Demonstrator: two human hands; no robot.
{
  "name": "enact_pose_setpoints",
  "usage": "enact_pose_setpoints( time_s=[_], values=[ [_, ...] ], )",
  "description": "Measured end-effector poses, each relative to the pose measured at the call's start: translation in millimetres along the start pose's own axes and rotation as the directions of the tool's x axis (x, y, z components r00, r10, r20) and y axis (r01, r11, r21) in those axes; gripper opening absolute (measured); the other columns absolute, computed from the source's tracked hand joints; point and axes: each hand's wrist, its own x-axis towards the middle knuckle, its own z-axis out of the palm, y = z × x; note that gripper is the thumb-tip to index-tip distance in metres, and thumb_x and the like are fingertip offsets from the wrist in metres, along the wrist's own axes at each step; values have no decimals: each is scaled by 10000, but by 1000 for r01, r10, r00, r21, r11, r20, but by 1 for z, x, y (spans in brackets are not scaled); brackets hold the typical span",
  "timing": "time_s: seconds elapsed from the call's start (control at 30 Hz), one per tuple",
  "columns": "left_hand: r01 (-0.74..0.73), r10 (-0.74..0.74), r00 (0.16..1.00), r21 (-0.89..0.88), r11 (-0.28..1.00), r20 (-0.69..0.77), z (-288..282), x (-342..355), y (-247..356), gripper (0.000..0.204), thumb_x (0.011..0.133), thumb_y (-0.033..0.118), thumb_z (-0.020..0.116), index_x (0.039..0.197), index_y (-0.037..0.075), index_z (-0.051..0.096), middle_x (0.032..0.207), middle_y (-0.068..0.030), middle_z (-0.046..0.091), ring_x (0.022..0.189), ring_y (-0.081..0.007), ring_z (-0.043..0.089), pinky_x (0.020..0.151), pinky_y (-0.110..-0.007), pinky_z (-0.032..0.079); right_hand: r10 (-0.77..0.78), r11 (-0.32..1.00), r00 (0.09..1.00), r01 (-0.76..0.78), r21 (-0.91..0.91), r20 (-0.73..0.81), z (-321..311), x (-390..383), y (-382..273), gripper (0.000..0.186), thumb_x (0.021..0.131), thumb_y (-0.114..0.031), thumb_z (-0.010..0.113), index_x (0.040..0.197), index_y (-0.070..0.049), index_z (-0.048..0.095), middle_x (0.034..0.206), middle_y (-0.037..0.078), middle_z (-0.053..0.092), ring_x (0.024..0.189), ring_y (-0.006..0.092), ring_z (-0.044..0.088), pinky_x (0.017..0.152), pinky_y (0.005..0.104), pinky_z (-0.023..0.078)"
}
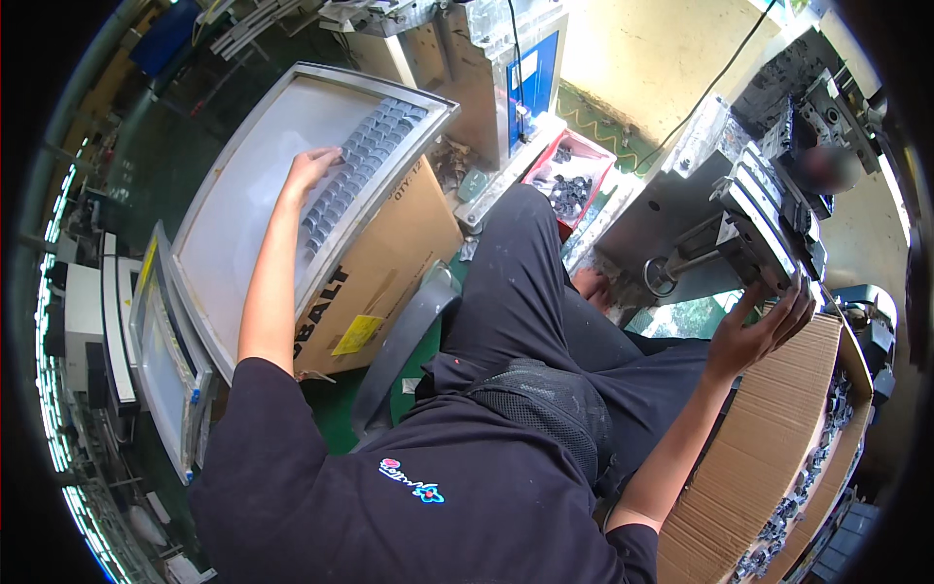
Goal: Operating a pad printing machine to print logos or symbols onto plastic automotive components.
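My left hand (311,167) reaches onto a metal-framed white tray (229,175), fingers curled at rows of small grey curved pieces (360,146); what is between the fingertips is too small to name. The tray rests tilted on a cardboard carton (379,282). My right hand (764,321) is raised at the front lower edge of a black-and-silver metal fixture (754,229), fingers bent against it; whatever they grip is hidden.
A red-rimmed bin (607,164) of dark pieces stands ahead. An open carton (749,448) of small metal pieces is at my right. A grey curved chair part (389,365) is between my legs and the left carton. Framed panels (165,370) lean at left.
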Motion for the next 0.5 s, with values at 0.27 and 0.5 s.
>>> enact_pose_setpoints(
  time_s=[0.27, 0.5],
  values=[
    [76, -77, 996, -19, 997, -39, 2, -3, 7, 479, 831, 315, 644, 1252, 90, 602, 892, 39, 719, 688, -32, 556, 523, -210, 311, 18, 999, 997, -14, -50, 78, -23, 15, 9, 401, 905, -147, 607, 1297, -93, 544, 1274, 105, 559, 1258, 301, 447, 1047, 442, 350],
    [68, -67, 997, 35, 997, -28, 5, -3, 8, 483, 869, 207, 526, 1322, 39, 518, 987, -28, 728, 737, -60, 610, 489, -213, 345, 338, 897, 897, -399, 190, 286, -72, 84, 124, 306, 1008, -225, 468, 1250, -86, 593, 1038, 96, 692, 911, 153, 655, 780, 304, 512]
  ],
)
